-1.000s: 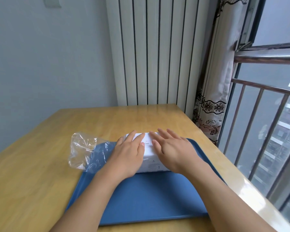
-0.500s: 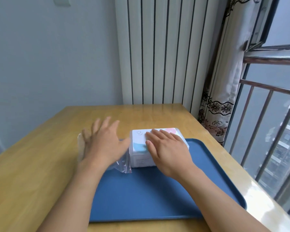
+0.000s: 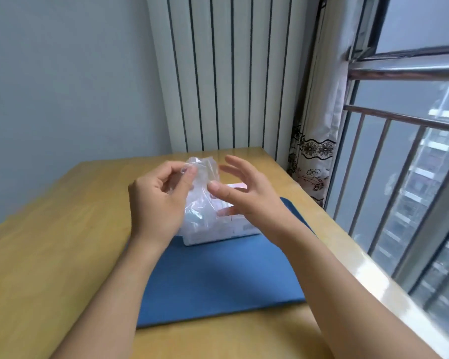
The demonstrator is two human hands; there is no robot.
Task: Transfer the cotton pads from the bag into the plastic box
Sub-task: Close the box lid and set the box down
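The left hand (image 3: 156,200) is pinching the crinkled clear plastic bag (image 3: 201,182), holding it above the blue tray (image 3: 218,275). The right hand (image 3: 241,193) is hovering beside it, fingers spread. The white box (image 3: 218,229) is sitting on the tray; its print is unreadable.

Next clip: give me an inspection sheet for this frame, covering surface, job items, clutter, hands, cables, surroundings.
Surface: wooden table with a blue tray on it.
Job items: clear bag held up above the tray; white box on the tray behind it. Pads not clearly seen.
Clutter: nothing seen.
Hands: left hand pinches the bag's top; right hand open beside the bag, fingers spread.
Cables: nothing seen.
Surroundings: radiator behind, curtain and barred window to the right.
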